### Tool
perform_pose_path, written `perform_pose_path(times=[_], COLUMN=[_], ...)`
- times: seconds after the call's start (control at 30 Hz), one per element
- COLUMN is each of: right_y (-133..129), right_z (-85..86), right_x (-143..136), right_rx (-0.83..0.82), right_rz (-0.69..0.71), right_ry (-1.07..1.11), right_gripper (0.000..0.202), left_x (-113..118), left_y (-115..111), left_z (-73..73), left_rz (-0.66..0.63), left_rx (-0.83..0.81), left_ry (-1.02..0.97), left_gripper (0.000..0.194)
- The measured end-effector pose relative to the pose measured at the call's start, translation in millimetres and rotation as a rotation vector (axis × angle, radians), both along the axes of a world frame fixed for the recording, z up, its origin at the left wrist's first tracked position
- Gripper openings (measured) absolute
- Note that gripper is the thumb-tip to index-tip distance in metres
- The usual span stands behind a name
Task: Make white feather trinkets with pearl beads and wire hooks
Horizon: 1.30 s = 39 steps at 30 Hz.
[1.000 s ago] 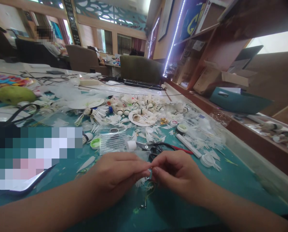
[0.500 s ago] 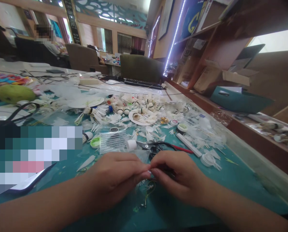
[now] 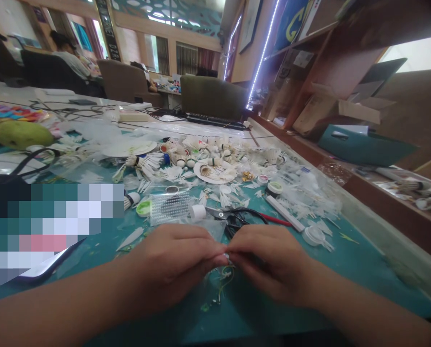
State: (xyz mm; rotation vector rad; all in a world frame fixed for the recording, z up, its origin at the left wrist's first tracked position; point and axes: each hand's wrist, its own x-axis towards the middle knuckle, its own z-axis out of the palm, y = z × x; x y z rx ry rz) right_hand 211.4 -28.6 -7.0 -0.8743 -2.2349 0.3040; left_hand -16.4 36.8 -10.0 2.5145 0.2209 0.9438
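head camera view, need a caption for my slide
Left hand and right hand meet over a teal tabletop, with scissors and white feathers just beyond.

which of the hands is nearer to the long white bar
Right. The right hand sits on the near side of the long white bar, apart from it; the left hand is farther off, well to the bar's left.
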Motion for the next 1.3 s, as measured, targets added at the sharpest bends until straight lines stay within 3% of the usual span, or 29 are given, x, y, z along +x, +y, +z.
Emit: perform_pose_path(times=[0.1, 0.33, 0.47, 0.63, 0.9, 1.13, 1.3], right_y=[-0.2, -3.9, -5.3, -6.1, 3.0, 1.9, -1.6], right_z=[0.8, 2.8, 3.6, 3.4, 5.3, 6.9, 4.6], right_x=[0.6, 2.3, 1.1, -0.8, 1.1, 2.2, -0.1], right_rx=[-0.037, 0.279, 0.334, 0.249, -0.102, -0.137, -0.172], right_rz=[0.011, -0.023, -0.024, -0.009, 0.102, 0.047, 0.127], right_ry=[0.022, -0.243, -0.317, -0.303, 0.039, 0.103, 0.078], right_gripper=[0.012, 0.019, 0.027, 0.029, 0.013, 0.011, 0.015], left_x=[-0.5, 0.5, 2.3, 2.1, 0.8, 0.0, 1.3], left_y=[0.0, -0.4, -0.7, -1.3, 1.0, 2.5, 2.8], left_z=[0.2, 1.8, -0.8, -3.2, 6.3, 6.2, 7.9], left_rz=[-0.011, -0.048, -0.072, -0.073, -0.074, -0.090, -0.173], left_rx=[-0.022, -0.031, 0.023, 0.066, 0.017, -0.077, -0.157], left_ry=[0.017, -0.020, -0.076, -0.098, -0.109, -0.060, 0.015], left_gripper=[0.013, 0.014, 0.015, 0.011, 0.011, 0.011, 0.015])
